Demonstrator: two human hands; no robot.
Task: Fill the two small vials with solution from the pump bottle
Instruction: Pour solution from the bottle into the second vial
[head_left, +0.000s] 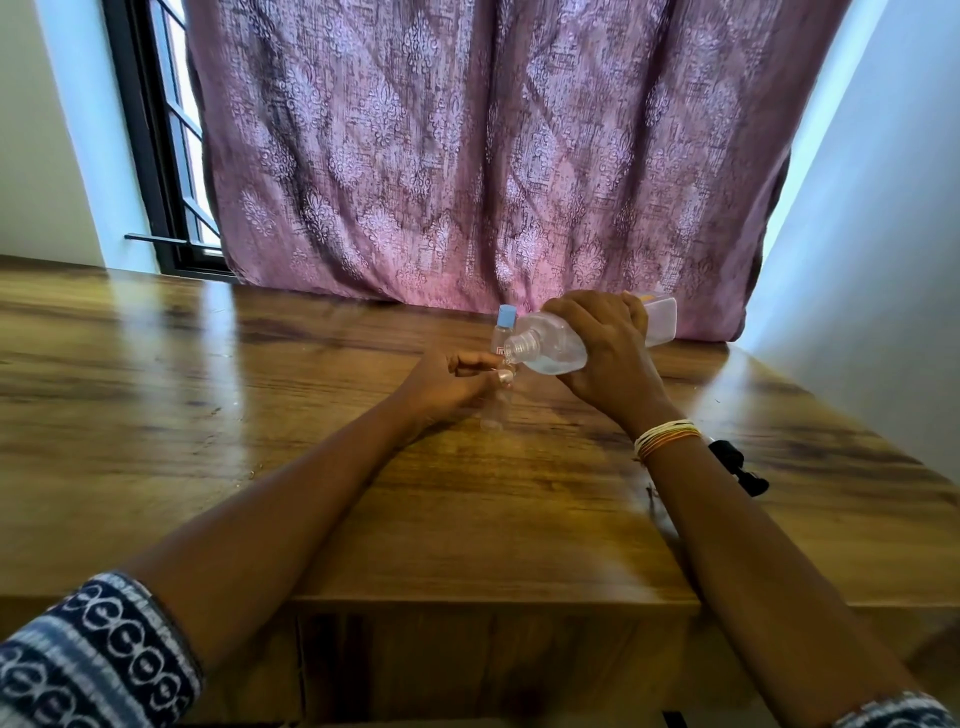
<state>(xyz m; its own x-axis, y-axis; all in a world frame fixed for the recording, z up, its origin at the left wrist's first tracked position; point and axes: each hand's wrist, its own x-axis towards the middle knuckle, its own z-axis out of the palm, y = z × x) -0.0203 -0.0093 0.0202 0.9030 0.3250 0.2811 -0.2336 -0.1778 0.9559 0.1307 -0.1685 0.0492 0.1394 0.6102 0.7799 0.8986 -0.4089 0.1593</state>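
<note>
From my head camera, my right hand (602, 353) is wrapped around the clear pump bottle (550, 345), fingers curled over its body, holding it tipped on its side above the wooden table (260, 415). The pump top is off; the bare threaded neck points left and slightly down, and clear solution pools in the lower side of the bottle. My left hand (447, 382) pinches a small clear vial (497, 402) near its top, thumb and forefinger closed on it, the other fingers curled. The vial stands on the table, and its mouth sits right at the bottle's neck; whether they touch I cannot tell. A second small vial (505, 327) with a blue cap stands just behind, partly hidden by the bottle. Thread bands (667, 439) circle my right wrist. A black object (737, 467) lies on the table beside that forearm. A purple patterned curtain (467, 156) hangs behind the table.
</note>
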